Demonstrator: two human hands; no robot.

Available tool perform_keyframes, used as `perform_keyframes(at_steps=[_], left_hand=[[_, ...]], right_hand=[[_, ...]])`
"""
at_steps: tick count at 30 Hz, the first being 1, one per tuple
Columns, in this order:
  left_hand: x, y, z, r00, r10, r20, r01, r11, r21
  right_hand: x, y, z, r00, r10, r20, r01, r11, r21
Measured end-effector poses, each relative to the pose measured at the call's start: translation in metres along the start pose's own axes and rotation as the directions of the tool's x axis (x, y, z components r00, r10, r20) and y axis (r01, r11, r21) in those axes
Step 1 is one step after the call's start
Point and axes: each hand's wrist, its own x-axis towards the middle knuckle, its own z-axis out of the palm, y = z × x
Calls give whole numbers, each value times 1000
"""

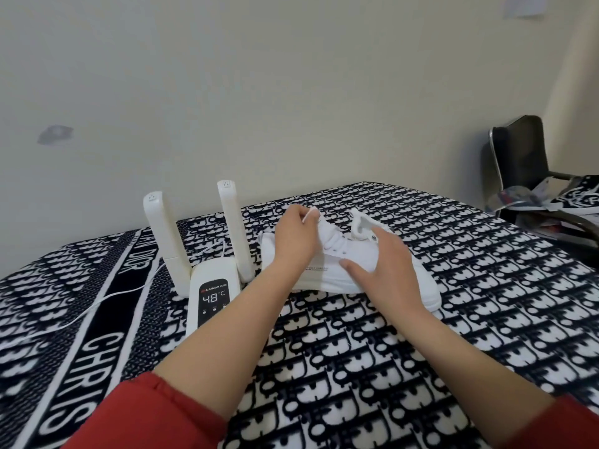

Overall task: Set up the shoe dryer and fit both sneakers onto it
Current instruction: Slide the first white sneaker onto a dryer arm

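Note:
A white shoe dryer [212, 288] stands on the patterned blanket, its display reading 48°C and its two arms [162, 234] raised in a V with nothing on them. To its right lie white sneakers [340, 264], the near one on its side with the toe pointing right. My left hand [296, 236] pinches the tongue or lace end at the near sneaker's opening. Spread flat, my right hand [385, 264] presses on that sneaker's side. The second sneaker [269, 251] is mostly hidden behind my left hand.
The dryer's white cord [107, 294] trails left across the black-and-white blanket [356, 367]. A pale wall rises just behind the bed. At the far right stands a black chair [522, 163] piled with clothes and papers.

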Motion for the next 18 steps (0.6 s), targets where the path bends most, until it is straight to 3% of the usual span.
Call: perform_keyframes(at_steps=[3,5,7,9,12,15,18], left_hand=[[-1,6,-9,994,-99,-42,92,986,-142],[-2,9,-13,986,-159,-52,143,963,-229],[-3,13,-17,971,-238,-29,213,914,-345],[-5,20,-21,938,-346,28,317,818,-480],[-10,34,-26,877,-458,146,430,612,-664],[-16,41,-35,865,-457,208,459,550,-698],[-23,42,-47,880,-409,241,462,620,-635]], right_hand=[[0,-1,6,990,131,-48,-119,974,194],[-1,-4,12,958,286,31,-277,891,359],[-2,-11,18,930,331,159,-363,768,528],[-5,-20,26,883,315,349,-470,565,679],[-9,-29,38,731,231,642,-676,115,728],[-12,-32,45,709,124,694,-691,-74,719],[-13,-32,50,721,97,686,-668,-164,726]])
